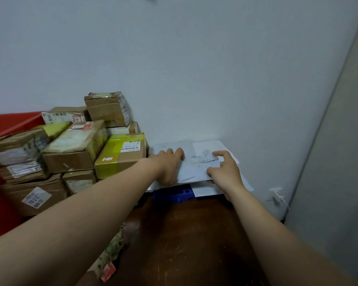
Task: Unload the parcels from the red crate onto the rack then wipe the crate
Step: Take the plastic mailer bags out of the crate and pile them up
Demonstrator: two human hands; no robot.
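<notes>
At far left we see the crate (6, 124), its red wall rising beside a stack of taped boxes (70, 145); we cannot tell whether they stand inside it. The rightmost of them, a green-taped box (120, 159), is just beside our left grip (170, 164). That grip lies palm down on the left end of a pale bag (194, 168), fingers curled over its top and thumb at its near edge, holding it. The bag stretches flat between both grips, on a white sheet (209, 146) that rests on a blue plastic piece (174, 196) at the far edge of the brown counter (184, 240), against the wall (194, 69). Our right grip (225, 172) holds the bag's right end, with a crumpled fold pinched between thumb and forefinger. Further right, a white plug (277, 196) sits low on the wall.
</notes>
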